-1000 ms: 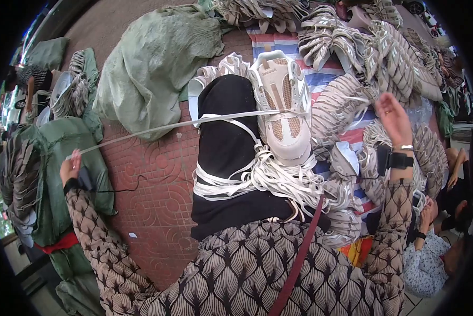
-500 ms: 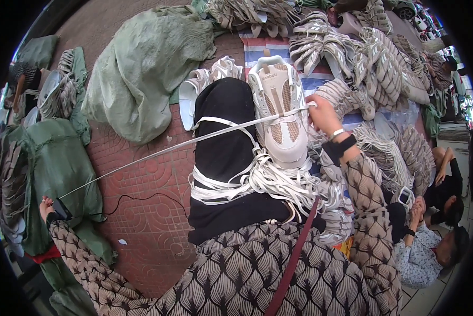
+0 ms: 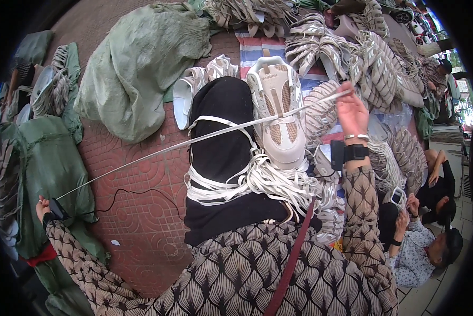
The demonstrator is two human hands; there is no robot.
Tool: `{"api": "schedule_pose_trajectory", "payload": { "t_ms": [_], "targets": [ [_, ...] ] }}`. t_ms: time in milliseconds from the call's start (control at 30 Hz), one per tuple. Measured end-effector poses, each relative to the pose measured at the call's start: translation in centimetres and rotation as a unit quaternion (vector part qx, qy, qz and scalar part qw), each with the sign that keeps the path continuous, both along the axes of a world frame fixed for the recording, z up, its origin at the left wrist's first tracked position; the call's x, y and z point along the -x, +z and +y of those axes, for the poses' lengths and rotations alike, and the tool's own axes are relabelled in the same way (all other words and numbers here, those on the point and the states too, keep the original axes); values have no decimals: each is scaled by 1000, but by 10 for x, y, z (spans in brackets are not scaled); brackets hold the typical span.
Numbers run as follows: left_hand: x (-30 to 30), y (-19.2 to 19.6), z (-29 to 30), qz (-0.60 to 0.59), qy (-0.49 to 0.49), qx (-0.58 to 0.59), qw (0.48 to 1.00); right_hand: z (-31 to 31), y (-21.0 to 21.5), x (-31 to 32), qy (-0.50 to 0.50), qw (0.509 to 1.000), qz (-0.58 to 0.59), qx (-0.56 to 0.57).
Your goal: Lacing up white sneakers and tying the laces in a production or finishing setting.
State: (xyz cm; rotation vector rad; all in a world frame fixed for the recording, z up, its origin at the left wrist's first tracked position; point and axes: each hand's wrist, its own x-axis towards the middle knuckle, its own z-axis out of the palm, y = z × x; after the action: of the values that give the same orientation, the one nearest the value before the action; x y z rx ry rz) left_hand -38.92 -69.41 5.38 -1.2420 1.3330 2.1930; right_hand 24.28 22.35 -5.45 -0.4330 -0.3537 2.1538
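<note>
Matt shoe (image 3: 285,154) with mesh panels (image 3: 286,95), cloth lace (image 3: 215,133), crinkled woven sack (image 3: 136,73)

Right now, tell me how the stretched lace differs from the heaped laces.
The stretched lace is taut and nearly straight; the heaped laces are slack and looped. The stretched lace crosses the shoe, while the heaped laces bunch on black cloth near the shoe's toe. Both look narrow and pale.

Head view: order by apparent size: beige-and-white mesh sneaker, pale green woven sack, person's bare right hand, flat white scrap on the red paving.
1. Pale green woven sack
2. Beige-and-white mesh sneaker
3. Bare right hand
4. Flat white scrap
</note>
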Motion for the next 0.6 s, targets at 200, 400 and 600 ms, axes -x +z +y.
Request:
{"api": "schedule_pose_trajectory", "payload": {
  "t_ms": [200, 400, 600],
  "targets": [
    [-4, 41, 1, -41, 13, 44, 998, 122, 43, -117, -1, 999, 35, -12],
    [-11, -26, 35, -100, 14, 42, 994, 198, 280, -307, -187, 940, -233, -167],
    [7, 2, 73, 31, -52, 153, 986, 164, 272, -278, -157, 907, -261, -292]
  ]
}}
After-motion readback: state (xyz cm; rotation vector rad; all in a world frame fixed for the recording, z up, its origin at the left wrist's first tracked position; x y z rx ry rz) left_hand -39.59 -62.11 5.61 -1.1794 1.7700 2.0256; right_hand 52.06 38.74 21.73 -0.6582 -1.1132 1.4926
